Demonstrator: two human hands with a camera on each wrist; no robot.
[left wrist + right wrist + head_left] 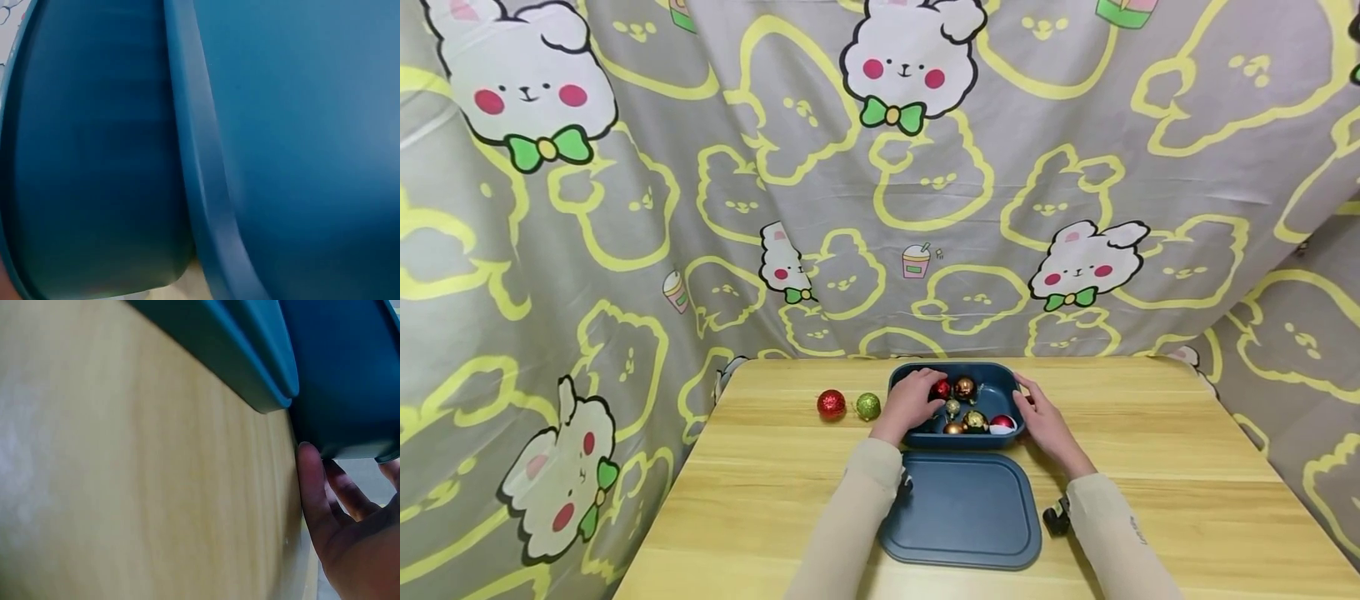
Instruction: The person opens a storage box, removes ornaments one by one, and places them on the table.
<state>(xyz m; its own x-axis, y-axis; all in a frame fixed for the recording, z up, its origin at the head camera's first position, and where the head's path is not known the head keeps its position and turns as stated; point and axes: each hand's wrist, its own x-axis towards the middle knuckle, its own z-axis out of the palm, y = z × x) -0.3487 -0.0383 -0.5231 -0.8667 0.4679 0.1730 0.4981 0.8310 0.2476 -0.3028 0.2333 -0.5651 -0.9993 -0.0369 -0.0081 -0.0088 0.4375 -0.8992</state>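
The dark blue rectangular plastic box (977,442) of shiny round baubles (975,422) lay between both hands, the left hand's (914,402) grip over its left part, grasping what I cannot tell, the right hand's (1045,421) grip released against its right end, on a pale wood-grain counter (1165,433) before grey rabbit-printed fabric (850,187).

Soft, even light fills the head view, brightening the tabletop (1187,450). Both wrist views are dimmer and blurrier; pale sheen whitens a blue surface (369,112) in the left.
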